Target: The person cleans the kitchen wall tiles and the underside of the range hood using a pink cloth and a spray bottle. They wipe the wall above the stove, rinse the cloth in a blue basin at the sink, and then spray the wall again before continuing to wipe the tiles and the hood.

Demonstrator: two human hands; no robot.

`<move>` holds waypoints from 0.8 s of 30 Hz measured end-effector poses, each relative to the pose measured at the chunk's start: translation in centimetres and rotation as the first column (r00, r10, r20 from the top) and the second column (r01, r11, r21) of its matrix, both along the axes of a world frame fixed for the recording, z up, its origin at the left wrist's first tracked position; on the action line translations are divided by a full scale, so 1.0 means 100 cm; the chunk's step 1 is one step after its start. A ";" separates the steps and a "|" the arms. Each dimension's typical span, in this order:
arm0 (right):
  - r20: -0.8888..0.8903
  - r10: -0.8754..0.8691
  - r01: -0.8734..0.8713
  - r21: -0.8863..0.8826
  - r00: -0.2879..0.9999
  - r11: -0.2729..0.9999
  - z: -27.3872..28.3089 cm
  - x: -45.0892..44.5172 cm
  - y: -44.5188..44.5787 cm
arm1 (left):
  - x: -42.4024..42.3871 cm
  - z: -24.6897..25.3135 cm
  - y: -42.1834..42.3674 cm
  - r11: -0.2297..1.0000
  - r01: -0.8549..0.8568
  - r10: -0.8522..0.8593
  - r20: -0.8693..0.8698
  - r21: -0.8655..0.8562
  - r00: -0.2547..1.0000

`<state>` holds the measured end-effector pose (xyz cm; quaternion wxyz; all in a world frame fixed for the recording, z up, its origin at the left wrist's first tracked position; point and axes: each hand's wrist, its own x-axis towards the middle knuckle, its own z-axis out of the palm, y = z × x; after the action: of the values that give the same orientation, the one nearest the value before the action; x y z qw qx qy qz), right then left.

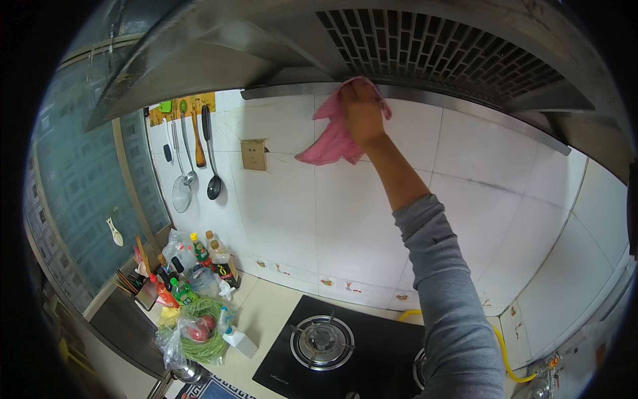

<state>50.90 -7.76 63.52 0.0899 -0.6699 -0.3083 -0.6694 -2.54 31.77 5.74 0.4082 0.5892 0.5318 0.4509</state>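
Note:
My right hand (365,117) is raised and gripping a pink cloth (331,142). It presses the cloth against the metal strip (289,91) along the lower back edge of the range hood (239,55), where the hood meets the tiled wall (359,214). One corner of the cloth hangs down to the left over the tiles. The sleeve is grey and pushed up the forearm. At the bottom edge shows a sliver of skin, apparently my left hand (185,396); its fingers are cut off from view.
Below lies a black gas cooktop (379,349), its right burner partly behind my arm. Sauce bottles (199,249), bagged green vegetables (204,344) and a white bottle (240,343) crowd the left counter. Ladles (214,187) hang near a wall socket (254,154). A yellow hose (506,354) runs right.

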 end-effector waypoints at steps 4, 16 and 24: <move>0.042 0.115 -0.120 0.126 0.992 0.985 0.002 -0.013 -0.040 | 0.008 -0.003 -0.007 0.997 -0.017 0.011 0.082 0.074 0.997; 0.230 0.029 -0.094 0.275 0.973 0.957 0.002 -0.047 -0.191 | -0.011 -0.012 -0.037 0.998 0.066 -0.059 0.286 -0.014 0.956; 0.272 -0.016 -0.144 0.557 0.962 0.818 -0.003 -0.053 -0.376 | -0.024 0.005 -0.072 0.994 0.055 -0.077 0.231 0.097 0.970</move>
<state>45.55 -45.34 63.23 0.2675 -0.5056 -0.1250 -0.8107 -4.93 24.60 6.20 0.4559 0.5672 0.4392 0.5269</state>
